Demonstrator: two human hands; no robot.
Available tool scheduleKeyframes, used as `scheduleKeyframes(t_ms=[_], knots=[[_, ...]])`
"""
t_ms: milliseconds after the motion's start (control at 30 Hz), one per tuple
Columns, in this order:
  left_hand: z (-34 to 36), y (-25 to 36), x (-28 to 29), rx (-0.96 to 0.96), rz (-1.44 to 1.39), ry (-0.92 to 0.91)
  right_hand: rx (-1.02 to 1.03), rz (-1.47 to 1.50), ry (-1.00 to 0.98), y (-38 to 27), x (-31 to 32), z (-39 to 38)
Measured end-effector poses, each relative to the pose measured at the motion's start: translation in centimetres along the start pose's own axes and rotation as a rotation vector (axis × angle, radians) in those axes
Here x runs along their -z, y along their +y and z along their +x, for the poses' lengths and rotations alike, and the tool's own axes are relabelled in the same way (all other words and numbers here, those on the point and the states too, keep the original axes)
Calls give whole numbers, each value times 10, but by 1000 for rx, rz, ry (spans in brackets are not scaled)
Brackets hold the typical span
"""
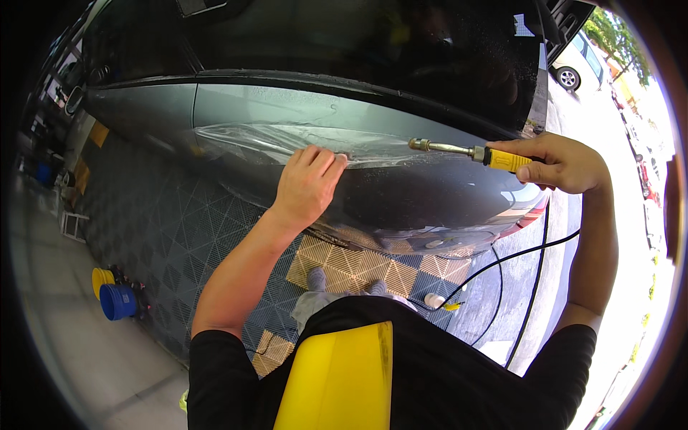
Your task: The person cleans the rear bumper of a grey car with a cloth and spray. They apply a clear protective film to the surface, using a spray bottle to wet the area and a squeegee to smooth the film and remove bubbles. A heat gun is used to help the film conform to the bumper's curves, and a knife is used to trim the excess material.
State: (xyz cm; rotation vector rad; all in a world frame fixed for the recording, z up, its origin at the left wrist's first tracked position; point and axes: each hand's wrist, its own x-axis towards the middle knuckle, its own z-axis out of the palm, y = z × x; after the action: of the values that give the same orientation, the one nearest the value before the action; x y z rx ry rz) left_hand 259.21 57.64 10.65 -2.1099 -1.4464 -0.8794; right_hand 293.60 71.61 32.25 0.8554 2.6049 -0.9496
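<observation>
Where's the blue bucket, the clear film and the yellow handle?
Blue bucket [117, 302], head view: its outer side.
Clear film [247, 138], head view: its creased left part.
Yellow handle [506, 160], head view: its visible middle.

On your left, a blue bucket [117, 302] stood just beside a yellow bucket [101, 281], and farther up that side you had a pale, stool-like frame [74, 225]. Beneath you spread a floor of ridged dark grey tiles [186, 247], with tan tiles [344, 261] set among them; a plain grey floor [64, 322] lay beyond its left edge. Near your feet, to the right, were a small whitish round object [434, 300] and a yellow piece [452, 307] beside it. At your upper right, a white car [586, 63] was parked near a green tree [616, 32].
</observation>
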Motion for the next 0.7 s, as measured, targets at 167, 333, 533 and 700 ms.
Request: scheduleKeyframes(t_ms=[167, 333, 533, 700], knots=[[-16, 0, -20, 10, 35, 94, -135, 35, -57, -23, 14, 12], [-12, -5, -3, -14, -58, 91, -323, 210, 36, -24, 22, -1], [-16, -9, 1, -40, -102, 28, -86, 106, -62, -36, 12, 41], [-21, -9, -14, -45, -63, -18, -113, -25, -98, -48, 16, 44]])
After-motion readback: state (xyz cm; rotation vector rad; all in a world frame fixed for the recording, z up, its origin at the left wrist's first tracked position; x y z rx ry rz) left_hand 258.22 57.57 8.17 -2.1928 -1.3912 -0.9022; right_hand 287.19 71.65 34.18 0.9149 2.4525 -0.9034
